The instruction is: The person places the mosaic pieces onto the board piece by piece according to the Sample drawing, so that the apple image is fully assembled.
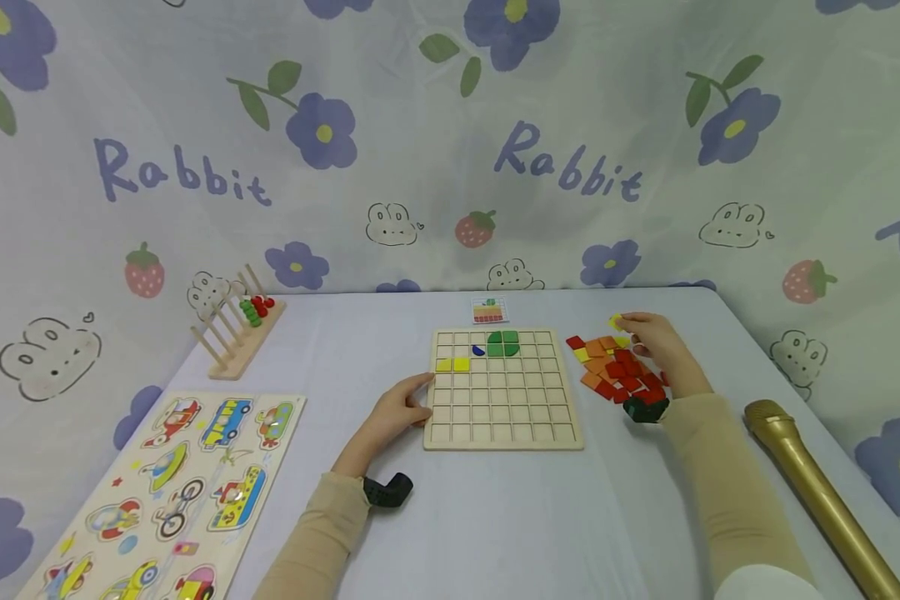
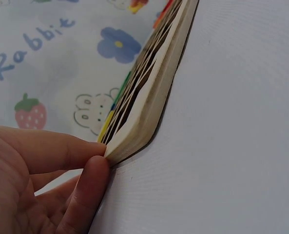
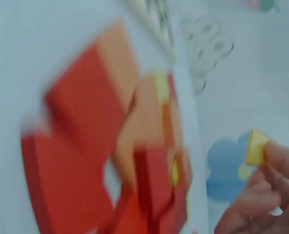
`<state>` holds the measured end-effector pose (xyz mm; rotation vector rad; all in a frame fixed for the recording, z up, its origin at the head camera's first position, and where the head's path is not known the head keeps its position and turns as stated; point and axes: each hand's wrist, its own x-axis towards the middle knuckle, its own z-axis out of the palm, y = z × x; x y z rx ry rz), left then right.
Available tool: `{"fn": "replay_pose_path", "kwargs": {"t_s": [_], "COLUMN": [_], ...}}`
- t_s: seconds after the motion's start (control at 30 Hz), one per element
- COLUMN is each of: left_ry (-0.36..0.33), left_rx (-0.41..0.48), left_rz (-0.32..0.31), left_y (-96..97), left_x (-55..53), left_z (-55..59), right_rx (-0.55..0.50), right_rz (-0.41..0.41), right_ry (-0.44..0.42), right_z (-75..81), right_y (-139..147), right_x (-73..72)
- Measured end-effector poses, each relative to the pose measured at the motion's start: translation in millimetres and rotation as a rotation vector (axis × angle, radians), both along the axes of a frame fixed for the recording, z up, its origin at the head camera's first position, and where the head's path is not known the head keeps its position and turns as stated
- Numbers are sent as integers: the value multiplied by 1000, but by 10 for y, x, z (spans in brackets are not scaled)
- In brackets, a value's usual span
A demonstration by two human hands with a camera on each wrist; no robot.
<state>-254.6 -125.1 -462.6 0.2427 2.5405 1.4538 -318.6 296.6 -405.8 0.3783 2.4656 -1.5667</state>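
Observation:
A square wooden grid board (image 1: 506, 408) lies on the table. Green pieces (image 1: 503, 343), a small blue piece (image 1: 478, 350) and two yellow squares (image 1: 452, 365) sit in its upper cells. At the board's left edge, my left hand (image 1: 393, 408) touches the side with forefinger and thumb; the left wrist view shows the fingertips (image 2: 98, 151) against the rim. Between thumb and forefinger my right hand (image 1: 660, 342) pinches a yellow tile (image 3: 256, 148), held above a loose heap of red, orange and yellow tiles (image 1: 622, 372) right of the board.
Behind the board lies a small picture card (image 1: 490, 310). At the left are a peg rack (image 1: 243, 346) with red and green beads and a vehicle puzzle board (image 1: 187, 492). A gold microphone (image 1: 817, 492) lies along the right side.

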Motion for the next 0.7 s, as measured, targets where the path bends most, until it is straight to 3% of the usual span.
{"fn": "replay_pose_path", "kwargs": {"t_s": [0.2,0.47,0.63,0.7], "left_ry": [-2,-8,-4,-2], "left_rx": [-6,5,-1,-3], "left_rz": [-4,-9,-6,-7], "left_y": [4,6,2,0], "left_x": [-6,-10,-9,-8], "left_z": [6,2,4,6], "right_rx": [-280,-460,-422,-333], "right_rz": [47,231,294,293], "right_ry": [-26,40,25,16], "right_z": [29,-146,-182,-164], "right_y": [-342,-857,-1219,-1373], "right_x": [7,-50,-77,-65]}}
